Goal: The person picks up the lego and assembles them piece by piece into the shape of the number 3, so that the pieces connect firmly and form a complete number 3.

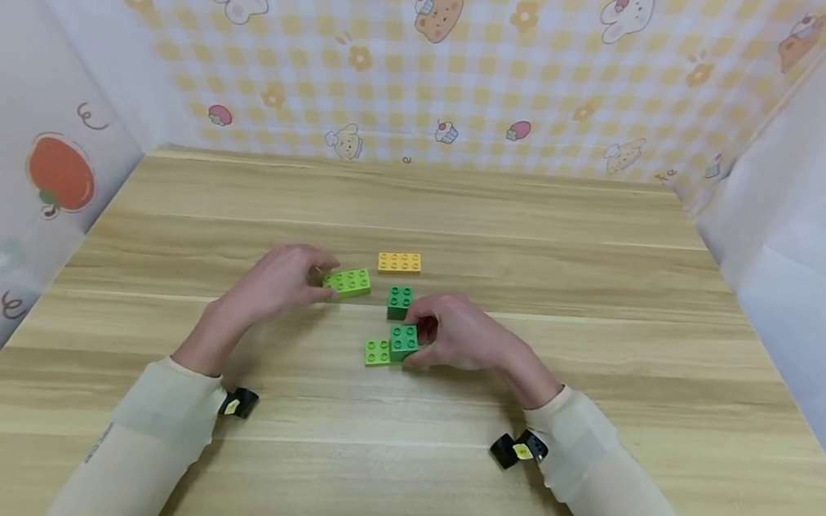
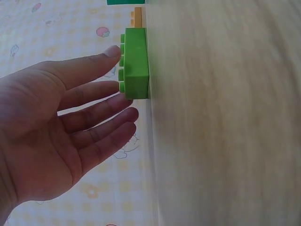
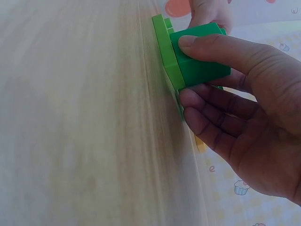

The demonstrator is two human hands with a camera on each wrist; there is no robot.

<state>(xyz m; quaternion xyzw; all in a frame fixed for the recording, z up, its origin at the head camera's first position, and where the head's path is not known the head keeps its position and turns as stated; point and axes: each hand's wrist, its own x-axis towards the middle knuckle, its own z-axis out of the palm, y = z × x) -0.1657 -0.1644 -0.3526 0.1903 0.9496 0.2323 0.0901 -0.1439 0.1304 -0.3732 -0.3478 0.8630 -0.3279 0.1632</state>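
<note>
My left hand [image 1: 317, 279] lies with straight fingers against the left end of a light green brick [image 1: 348, 282] on the wooden table [image 1: 600, 307]. In the left wrist view its fingertips [image 2: 113, 52] touch that brick's [image 2: 136, 63] studs, and the hand [image 2: 120, 84] is open. My right hand [image 1: 424, 338] grips a dark green square brick [image 1: 403, 341] that sits on a light green brick [image 1: 378, 352]. The right wrist view has the thumb [image 3: 197, 42] over the dark green brick [image 3: 202, 66] and the fingers curled below it. A second dark green brick [image 1: 399, 300] stands just behind.
A yellow brick [image 1: 399, 262] lies flat behind the others, toward the patterned back wall [image 1: 430, 63]. White side walls close in the table on the left and right. Bare wood stretches toward me and to both sides of the bricks.
</note>
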